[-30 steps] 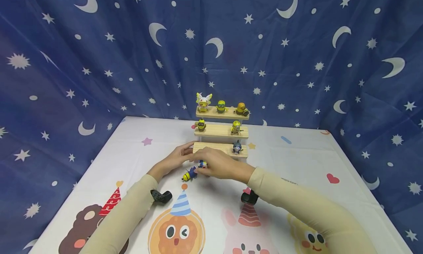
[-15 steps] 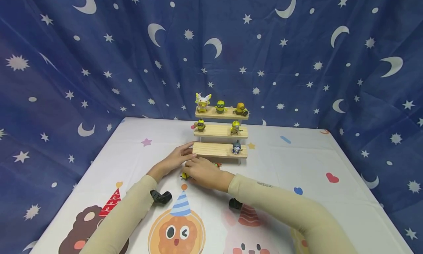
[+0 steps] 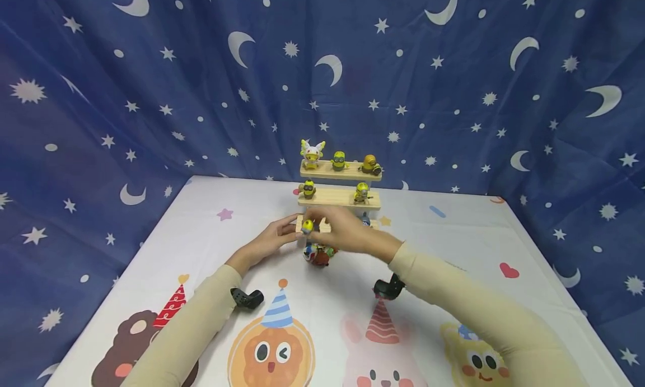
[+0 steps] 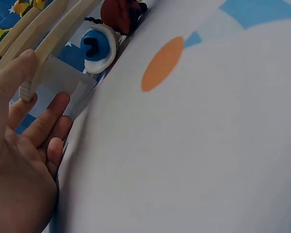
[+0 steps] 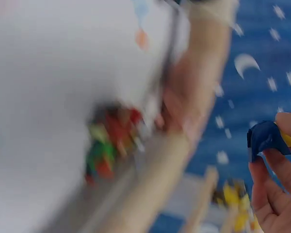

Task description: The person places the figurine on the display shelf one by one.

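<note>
At the three-tier wooden display shelf (image 3: 337,197), my left hand (image 3: 266,244) holds the left end of the lowest plank (image 4: 63,34), thumb on top and a fingertip beneath. My right hand (image 3: 339,230) pinches a small yellow-and-blue minion figurine (image 3: 307,226) above that plank's left part. In the right wrist view the figurine's blue side (image 5: 266,138) shows between thumb and fingers. Below the hands, on the table before the shelf, lie a white-and-blue figurine (image 4: 97,47), a reddish-brown one (image 3: 321,257) and a green one (image 5: 101,150), blurred in the right wrist view.
Three figurines stand on the top plank, among them a white-eared one (image 3: 312,153). The middle plank bears two yellow minions, one at the left (image 3: 308,190) and one at the right (image 3: 361,193). A grey figurine (image 3: 366,219) on the lowest plank is partly hidden. A starry blue curtain (image 3: 282,129) hangs behind.
My right hand has picked the yellow-and-blue figurine up from the table and raised it over the lowest plank. My left hand stays at the plank's end.
</note>
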{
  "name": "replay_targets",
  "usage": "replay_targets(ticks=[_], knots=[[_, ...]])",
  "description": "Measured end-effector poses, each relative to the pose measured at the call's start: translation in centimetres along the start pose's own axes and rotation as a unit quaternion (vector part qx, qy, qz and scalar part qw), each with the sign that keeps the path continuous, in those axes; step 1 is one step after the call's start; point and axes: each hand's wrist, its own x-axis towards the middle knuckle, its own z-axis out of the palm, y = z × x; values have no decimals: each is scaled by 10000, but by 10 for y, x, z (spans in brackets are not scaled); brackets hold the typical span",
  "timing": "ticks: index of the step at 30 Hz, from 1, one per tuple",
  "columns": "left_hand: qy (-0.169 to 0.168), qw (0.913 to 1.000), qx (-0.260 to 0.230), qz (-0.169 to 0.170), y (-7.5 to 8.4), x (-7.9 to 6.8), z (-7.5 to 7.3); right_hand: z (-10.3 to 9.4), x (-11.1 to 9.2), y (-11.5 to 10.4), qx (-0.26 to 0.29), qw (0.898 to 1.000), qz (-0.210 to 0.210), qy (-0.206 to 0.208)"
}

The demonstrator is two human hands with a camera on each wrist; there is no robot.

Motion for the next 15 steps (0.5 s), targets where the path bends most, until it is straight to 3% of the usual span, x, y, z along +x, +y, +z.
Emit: replay_targets(ticks=[2,6,15], knots=[[18,10000,-9,-38,1,1,0,-21,3,7,275,9989,232,299],[102,9998,-30,-159,0,2,-1,-48,12,23,329,9947,680,692],[73,9999,116,-92,-1,2,1,-61,29,45,-306,9908,1160,629]])
